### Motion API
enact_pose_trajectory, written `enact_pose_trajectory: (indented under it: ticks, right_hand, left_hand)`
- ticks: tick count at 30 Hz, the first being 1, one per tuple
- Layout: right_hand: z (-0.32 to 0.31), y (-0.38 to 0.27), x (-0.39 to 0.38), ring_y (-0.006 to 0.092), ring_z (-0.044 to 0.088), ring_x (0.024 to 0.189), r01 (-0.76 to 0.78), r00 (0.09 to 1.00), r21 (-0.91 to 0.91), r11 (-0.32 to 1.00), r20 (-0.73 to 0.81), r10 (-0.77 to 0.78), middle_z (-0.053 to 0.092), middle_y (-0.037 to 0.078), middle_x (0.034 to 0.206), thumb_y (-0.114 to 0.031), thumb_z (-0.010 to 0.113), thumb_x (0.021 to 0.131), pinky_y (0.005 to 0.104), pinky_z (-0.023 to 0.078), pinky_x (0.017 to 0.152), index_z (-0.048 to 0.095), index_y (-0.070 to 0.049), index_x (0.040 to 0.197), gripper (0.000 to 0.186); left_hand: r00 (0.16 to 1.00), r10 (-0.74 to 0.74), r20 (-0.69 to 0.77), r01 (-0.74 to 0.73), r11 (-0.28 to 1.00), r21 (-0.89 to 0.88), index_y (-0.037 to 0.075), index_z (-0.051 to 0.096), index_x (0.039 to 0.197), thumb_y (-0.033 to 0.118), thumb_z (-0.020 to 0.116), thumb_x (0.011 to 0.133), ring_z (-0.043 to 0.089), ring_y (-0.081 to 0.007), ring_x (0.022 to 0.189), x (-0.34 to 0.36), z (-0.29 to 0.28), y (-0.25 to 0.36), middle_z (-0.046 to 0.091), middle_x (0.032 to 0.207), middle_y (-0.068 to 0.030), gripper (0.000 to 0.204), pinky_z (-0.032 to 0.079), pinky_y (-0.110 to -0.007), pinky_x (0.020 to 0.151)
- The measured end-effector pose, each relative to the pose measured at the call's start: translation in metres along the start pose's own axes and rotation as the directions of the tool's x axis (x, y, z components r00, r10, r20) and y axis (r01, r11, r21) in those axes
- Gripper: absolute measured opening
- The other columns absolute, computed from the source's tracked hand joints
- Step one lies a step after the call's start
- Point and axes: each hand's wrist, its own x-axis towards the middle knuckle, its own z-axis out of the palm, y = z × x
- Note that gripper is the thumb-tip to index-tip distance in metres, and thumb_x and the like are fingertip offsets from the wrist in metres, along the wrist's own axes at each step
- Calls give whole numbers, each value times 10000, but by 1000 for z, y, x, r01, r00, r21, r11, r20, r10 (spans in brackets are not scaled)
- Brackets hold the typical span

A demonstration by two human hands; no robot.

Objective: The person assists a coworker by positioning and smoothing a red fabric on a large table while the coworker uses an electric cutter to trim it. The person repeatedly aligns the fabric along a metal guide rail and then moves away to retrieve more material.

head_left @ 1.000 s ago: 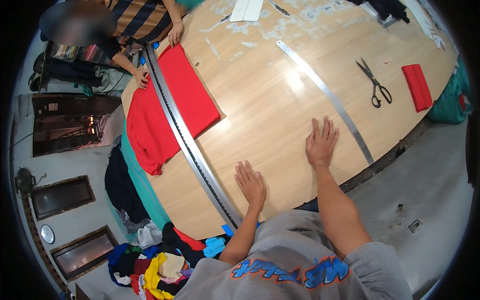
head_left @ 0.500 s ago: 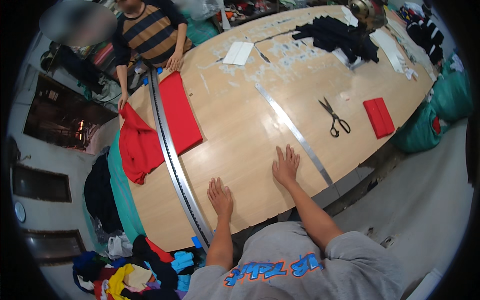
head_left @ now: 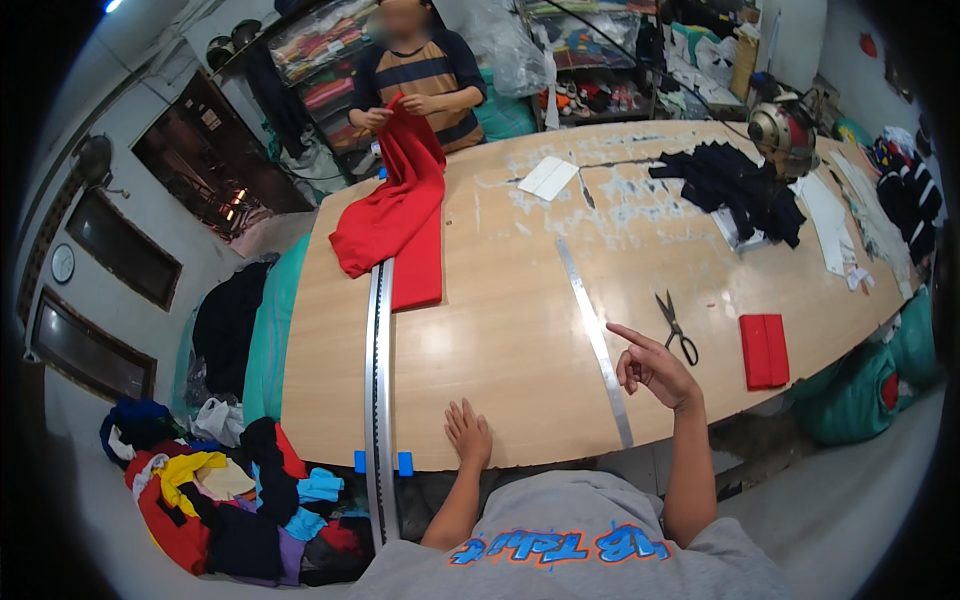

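My left hand (head_left: 468, 434) lies flat on the wooden table (head_left: 500, 370) near its front edge, fingers spread, holding nothing. Above the table is my right hand (head_left: 656, 370), its index finger stretched out to the far left and the others partly curled, with nothing in it. Just left of that hand lies a long metal ruler (head_left: 594, 340). Black-handled scissors (head_left: 677, 328) rest beyond the same hand, a little to the right. Across the table a person's hands (head_left: 400, 108) hold up a red cloth (head_left: 395, 210), which drapes over a long metal rail (head_left: 380, 350).
The rail runs front to back on the left, with blue blocks (head_left: 405, 463) at its near end. A folded red cloth (head_left: 764, 352) lies at right. Dark cloth (head_left: 735, 185) and a white piece (head_left: 548, 178) lie farther back. Mixed clothes (head_left: 200, 490) are heaped at lower left.
My right hand has lifted off the table and moved right, its index finger now extended. The other person has raised the red cloth across the rail. The view has tilted up.
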Motion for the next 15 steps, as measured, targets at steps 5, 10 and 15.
enact_pose_trajectory:
  ticks: [5, 10, 15]
  right_hand:
    - [-122, 156, -13, 280, 733, 759, -545, 834, -706, 453, -403, 376, 761, 166, 860, -400, 525, 1046, 414, 560, 794, 762, 6, 1074, 471]
    - [-117, 261, -68, 347, 784, 839, -518, 675, -855, 27, -389, 626, 784, 214, 879, -550, 617, 976, 448, 611, 800, 796, 14, 1053, 596]
    - [-96, 305, -116, 346, 739, 1005, -668, 665, -724, 171, -477, 575, 768, 220, 1071, -680, 532, 1008, 451, 586, 860, 678, 90, 1274, 828]
  left_hand:
    - [998, 4, 60, 0, 998, -58, 147, 218, 1696, 389, 469, 1093, 69, -403, 1629, -9, -10, 8, 118, 1767, -187, 696, 77, -575, 1297]
    - [993, -88, 73, 91, 995, -34, 153, 202, 1700, 398, 452, 1099, 55, -407, 1628, -26, -9, 4, 103, 1770, -186, 696, 64, -584, 1296]
    - [993, -110, 31, 110, 994, 4, 157, 170, 1707, 386, 428, 1106, 42, -411, 1629, -26, 12, 11, 68, 1773, -189, 693, 56, -601, 1293]
